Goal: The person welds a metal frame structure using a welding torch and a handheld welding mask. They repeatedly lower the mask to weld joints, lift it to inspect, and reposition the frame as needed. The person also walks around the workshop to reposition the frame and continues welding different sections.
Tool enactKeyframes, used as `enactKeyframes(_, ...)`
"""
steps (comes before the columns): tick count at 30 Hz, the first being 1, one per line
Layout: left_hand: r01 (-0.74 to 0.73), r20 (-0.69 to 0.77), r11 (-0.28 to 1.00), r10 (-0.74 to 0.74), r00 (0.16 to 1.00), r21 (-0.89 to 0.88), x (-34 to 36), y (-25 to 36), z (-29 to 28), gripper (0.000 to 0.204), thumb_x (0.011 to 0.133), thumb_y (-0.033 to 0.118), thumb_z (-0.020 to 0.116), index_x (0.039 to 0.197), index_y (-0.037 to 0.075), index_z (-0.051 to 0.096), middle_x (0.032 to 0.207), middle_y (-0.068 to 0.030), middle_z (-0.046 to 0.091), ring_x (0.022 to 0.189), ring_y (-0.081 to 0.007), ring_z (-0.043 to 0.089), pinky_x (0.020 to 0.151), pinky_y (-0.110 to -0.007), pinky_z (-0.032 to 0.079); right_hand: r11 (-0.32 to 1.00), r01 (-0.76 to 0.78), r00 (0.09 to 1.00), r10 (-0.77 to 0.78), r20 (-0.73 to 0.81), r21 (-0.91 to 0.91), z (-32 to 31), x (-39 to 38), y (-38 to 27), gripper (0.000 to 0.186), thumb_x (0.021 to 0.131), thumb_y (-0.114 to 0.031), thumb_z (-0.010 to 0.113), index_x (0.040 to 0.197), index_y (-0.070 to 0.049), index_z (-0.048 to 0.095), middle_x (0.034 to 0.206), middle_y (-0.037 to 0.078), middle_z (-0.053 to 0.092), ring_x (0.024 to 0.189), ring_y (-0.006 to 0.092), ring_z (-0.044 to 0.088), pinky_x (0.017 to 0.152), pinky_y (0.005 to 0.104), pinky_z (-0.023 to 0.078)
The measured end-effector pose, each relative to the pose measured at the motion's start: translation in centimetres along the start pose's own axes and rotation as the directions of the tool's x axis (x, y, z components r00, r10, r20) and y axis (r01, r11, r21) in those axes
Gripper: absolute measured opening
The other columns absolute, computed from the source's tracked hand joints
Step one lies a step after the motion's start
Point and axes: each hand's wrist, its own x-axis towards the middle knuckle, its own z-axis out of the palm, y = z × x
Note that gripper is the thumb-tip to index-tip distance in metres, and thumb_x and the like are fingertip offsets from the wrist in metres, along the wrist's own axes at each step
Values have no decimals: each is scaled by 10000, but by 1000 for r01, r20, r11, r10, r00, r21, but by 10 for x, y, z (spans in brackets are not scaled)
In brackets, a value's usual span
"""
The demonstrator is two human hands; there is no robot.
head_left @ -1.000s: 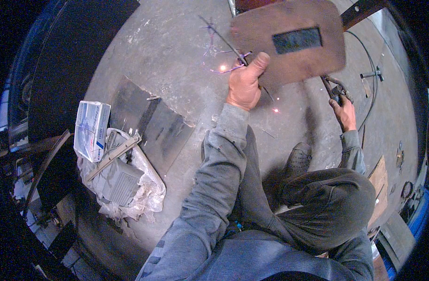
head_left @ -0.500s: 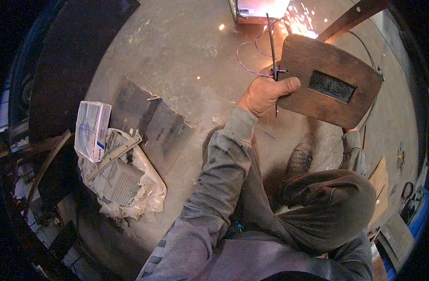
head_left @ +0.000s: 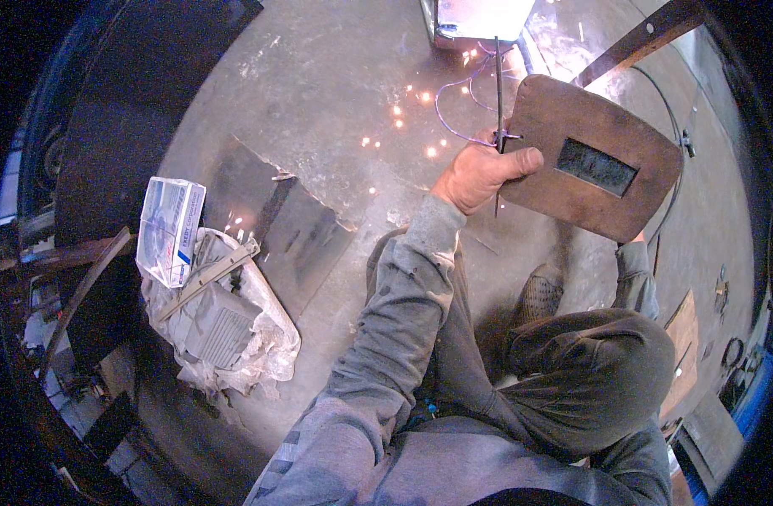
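My left hand [head_left: 481,175] is closed on the left edge of a brown hand-held welding shield [head_left: 604,207], its thumb lying across the face. The shield has a dark rectangular window [head_left: 597,167]. Along its left edge stands a thin dark rod [head_left: 498,76], with purple wire looped near my fingers. My right hand [head_left: 638,239] is mostly behind the shield; only a sliver shows at its lower edge, above the grey cuff, and its fingers are hidden. Bright welding glare [head_left: 572,63] shows beyond the shield's top edge, beside a pale, box-like metal piece [head_left: 479,21].
A flat steel bar [head_left: 643,44] slants in at the upper right, with a cable [head_left: 675,126] below it. On the left, a white-and-blue box [head_left: 171,232] rests on a plastic-wrapped bundle [head_left: 226,329] beside a dark metal sheet [head_left: 293,219]. Sparks scatter over the concrete floor [head_left: 319,110].
The shield and my left hand have shifted slightly down in the picture. The glare has turned whiter, and sparks have spread left across the floor. My left grip is unchanged.
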Motion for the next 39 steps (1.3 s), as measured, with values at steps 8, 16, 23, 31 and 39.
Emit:
enactKeyframes(8, 28, 35, 999, -30, 999, 42, -2, 2, -6, 604, 798, 342, 736, 1232, -15, 514, 1097, -83, 614, 982, -163, 572, 877, -300, 458, 994, 9, 1000, -11, 17, 111, -6, 3, 4, 395, 813, -280, 644, 1086, 3, 608, 869, 144, 657, 688, 240, 638, 595, 344, 507)
enactKeyframes(16, -21, -164, 999, 27, 986, 38, 5, 1, -31, 529, 821, 333, 719, 1201, 19, 528, 1055, -37, 590, 936, -143, 538, 842, -295, 450, 776, -325, 935, 180, 304, 540, -41, -21, -5, 374, 837, -273, 638, 1107, -23, 572, 748, 70, 592, 551, 118, 551, 466, 268, 450)
enactKeyframes(23, -76, -505, 997, 70, 860, 9, -32, 45, -140, 491, 836, 287, 702, 1137, -64, 539, 1078, -133, 614, 1029, -229, 578, 872, -370, 479, 772, -300, 954, 243, 176, 560, -133, -101, -39, 409, 760, -237, 702, 1060, -20, 528, 744, 41, 549, 605, 136, 539, 538, 295, 450)
enactKeyframes(31, 273, -841, 962, -150, 519, -3, -148, -20, -170, 674, 871, 284, 644, 1383, 5, 306, 1298, -137, 500, 1122, -266, 549, 896, -417, 479, 948, -224, 972, 236, -25, 226, -196, -133, -22, 436, 641, -157, 656, 1013, 44, 548, 753, 91, 567, 660, 179, 536, 625, 330, 456)
enactKeyframes(39, 290, -797, 957, -192, 573, -22, -221, -106, -202, 539, 889, 322, 614, 1298, 19, 437, 1221, -118, 558, 1060, -245, 580, 863, -385, 492, 950, -182, 972, 135, -191, -255, -225, -143, -75, 411, 641, -133, 644, 1017, -5, 535, 870, 240, 620, 840, 406, 608, 729, 449, 454)
